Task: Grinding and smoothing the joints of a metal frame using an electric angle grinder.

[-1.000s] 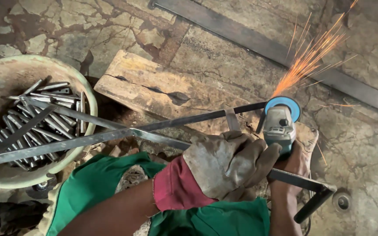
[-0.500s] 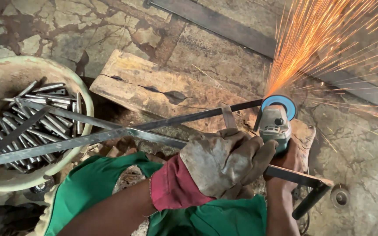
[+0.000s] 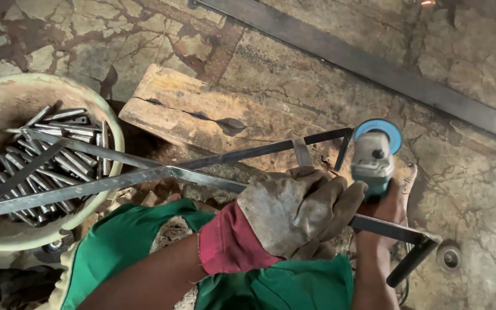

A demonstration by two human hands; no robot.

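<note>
My left hand, in a worn leather glove with a red cuff, is closed around the body of a teal and grey angle grinder. The grinder's blue-guarded disc sits at the corner of a thin welded steel frame. The frame rests across a rough wooden block. The same glove also covers the frame's lower bar. No sparks show. A bare foot in a sandal stands just below the grinder, under that bar. My right hand is out of sight.
A pale round basin at the left holds several short steel rods; the frame's long ends reach over it. A long flat steel bar lies diagonally on the cracked concrete floor. Green trousers fill the bottom.
A wide shower of orange sparks flew from the disc half a second ago; now it has stopped. The gloved hand and grinder stay at the same frame corner.
</note>
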